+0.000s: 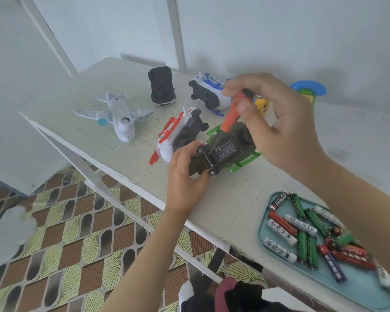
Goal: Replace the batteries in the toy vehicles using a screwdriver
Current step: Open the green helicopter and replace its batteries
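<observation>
Five toy vehicles lie on the white table [212, 199], and a teal tray [358, 287] sits at my right near the front edge. Farther back are the white plane [119, 115], the black car [161, 86] and the blue-and-white toy [209, 93]. The red-and-white toy [178, 134] lies just beside the green vehicle [227, 149], which is belly up in front of me. My left hand [185, 176] grips its near end. My right hand [277, 113], apart from the left, pinches the red screwdriver [231, 113], whose tip touches the black underside. Inside the tray, batteries [302, 224] lie in a loose heap: green, red, white, one black, one blue
</observation>
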{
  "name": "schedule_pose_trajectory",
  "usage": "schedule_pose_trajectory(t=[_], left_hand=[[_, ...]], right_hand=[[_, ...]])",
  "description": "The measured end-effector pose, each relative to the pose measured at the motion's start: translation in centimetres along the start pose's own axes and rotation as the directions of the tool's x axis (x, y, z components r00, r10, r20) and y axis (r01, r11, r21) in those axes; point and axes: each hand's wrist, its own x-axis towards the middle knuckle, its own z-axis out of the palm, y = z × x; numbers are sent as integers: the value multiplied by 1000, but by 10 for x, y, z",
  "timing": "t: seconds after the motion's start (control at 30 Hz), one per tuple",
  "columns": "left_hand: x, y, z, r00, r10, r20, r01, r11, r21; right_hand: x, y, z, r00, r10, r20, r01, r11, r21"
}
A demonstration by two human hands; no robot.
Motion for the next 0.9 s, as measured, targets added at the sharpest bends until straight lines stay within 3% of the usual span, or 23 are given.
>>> schedule_pose_trajectory(t=[0.1,0.3,0.4,0.5,0.73,0.9], left_hand=[[0,1,0,1000,-1,-3,1,1000,1],[0,1,-1,1000,14,-5,-14,1000,-4],[0,0,0,1000,21,-13,-21,1000,-3],[0,1,0,1000,9,-7,-9,1000,-26],[1,3,1,1000,-4,-1,4,999,-50],[0,2,-1,1000,2,-4,-2,999,-40]], right_hand=[[1,1,0,1000,-2,27,1,1000,18],[1,-4,3,998,-25,-60,26,999,21],[3,-5,2,1000,25,-2,-25,994,110],[3,-5,0,999,-11,50,8,999,53],[1,-12,-2,999,-27,-18,27,999,30],[-1,-12,1,999,-37,34,35,998,59]])
